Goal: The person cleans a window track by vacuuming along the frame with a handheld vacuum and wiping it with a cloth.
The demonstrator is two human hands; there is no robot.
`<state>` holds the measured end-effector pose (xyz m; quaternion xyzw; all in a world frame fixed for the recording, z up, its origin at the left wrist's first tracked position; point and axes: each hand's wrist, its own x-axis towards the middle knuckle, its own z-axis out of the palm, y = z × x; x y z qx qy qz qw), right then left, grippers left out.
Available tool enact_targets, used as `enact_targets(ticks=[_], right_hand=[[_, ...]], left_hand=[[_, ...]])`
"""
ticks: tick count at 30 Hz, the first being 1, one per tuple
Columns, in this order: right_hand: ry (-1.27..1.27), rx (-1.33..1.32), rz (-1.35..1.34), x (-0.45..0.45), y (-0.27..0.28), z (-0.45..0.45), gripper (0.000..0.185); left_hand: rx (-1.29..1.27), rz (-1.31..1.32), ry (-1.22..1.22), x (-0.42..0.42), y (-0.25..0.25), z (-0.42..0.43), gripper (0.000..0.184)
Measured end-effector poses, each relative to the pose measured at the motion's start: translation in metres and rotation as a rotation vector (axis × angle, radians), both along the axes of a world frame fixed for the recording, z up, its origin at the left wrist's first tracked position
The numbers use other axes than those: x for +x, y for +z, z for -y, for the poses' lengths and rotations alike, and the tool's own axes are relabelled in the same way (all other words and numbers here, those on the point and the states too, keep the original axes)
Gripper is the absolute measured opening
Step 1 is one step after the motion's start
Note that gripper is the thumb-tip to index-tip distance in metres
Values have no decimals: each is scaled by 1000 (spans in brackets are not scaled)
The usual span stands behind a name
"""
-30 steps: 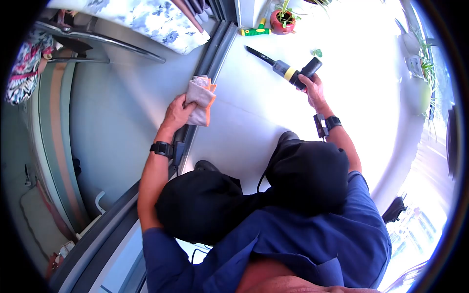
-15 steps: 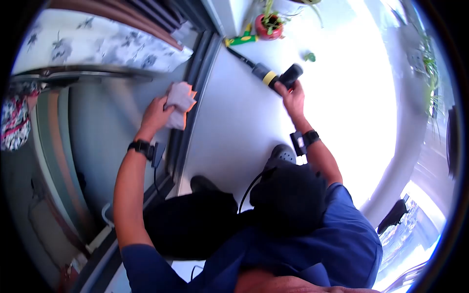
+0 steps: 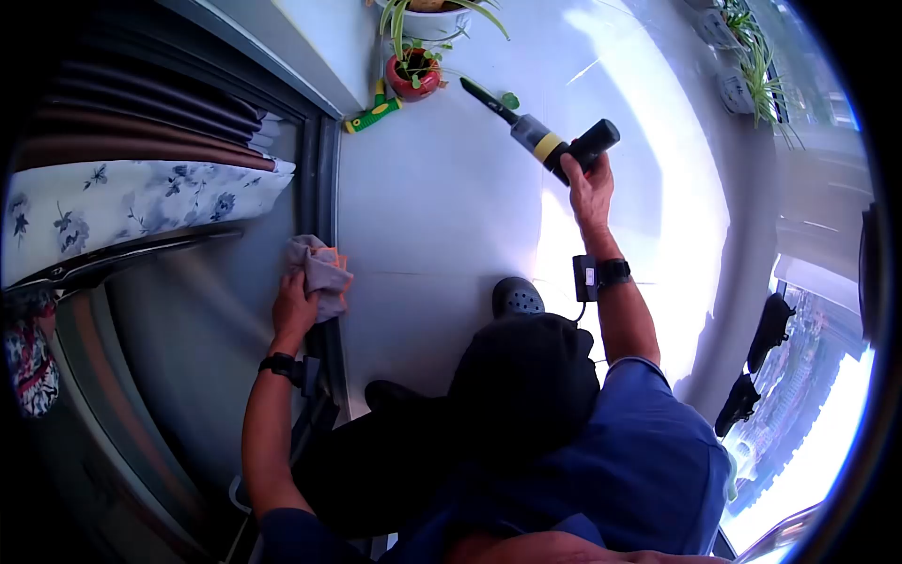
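Observation:
My left hand (image 3: 295, 310) is closed around a grey cloth with orange edging (image 3: 324, 277). The bunched cloth is at the dark sliding-door track (image 3: 326, 193); whether it presses on the track I cannot tell. In my right hand (image 3: 590, 193) is a black handheld vacuum cleaner (image 3: 554, 150) with a yellow band and a clear section. Its narrow nozzle (image 3: 486, 99) points up and left over the pale floor tiles, apart from the track. A green-and-yellow handled tool (image 3: 374, 116) lies on the floor between the nozzle and the track.
A red pot with a plant (image 3: 413, 75) and a white planter (image 3: 437, 23) stand at the top. Floral curtain fabric (image 3: 150, 193) hangs at left. Potted plants (image 3: 742, 89) and dark shoes (image 3: 772, 329) are at right. My clog (image 3: 518, 297) is on the tiles.
The view has turned. The vacuum's nozzle has moved right, away from the door track and the green-and-yellow tool. My left hand still grips the cloth at the track, now farther from the track's corner.

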<state>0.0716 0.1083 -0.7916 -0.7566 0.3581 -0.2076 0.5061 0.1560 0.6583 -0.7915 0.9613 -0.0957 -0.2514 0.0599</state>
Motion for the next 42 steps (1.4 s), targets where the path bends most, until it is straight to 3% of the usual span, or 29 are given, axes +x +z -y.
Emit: enact_targets(ticks=[9, 11, 14, 21, 26, 30, 40, 42], right_hand=[[-72, -297, -91, 53, 1, 51, 58], [-29, -161, -113, 49, 11, 44, 58], [76, -216, -174, 33, -6, 31, 59], [190, -489, -179, 34, 6, 13, 47], [418, -654, 12, 36, 25, 6, 39], [284, -749, 50, 68, 14, 10, 39], [277, -776, -32, 81, 10, 12, 40], [283, -741, -98, 75, 11, 10, 43]], left_hand=[[73, -38, -3, 1, 11, 13, 55], [91, -52, -2, -1, 11, 12, 55], [124, -58, -13, 2, 10, 16, 57], [143, -69, -39, 7, 13, 19, 58], [162, -128, 14, 7, 15, 23, 61], [154, -98, -27, 9, 14, 23, 62], [112, -95, -5, 5, 15, 21, 58], [129, -130, -24, 11, 18, 24, 50]])
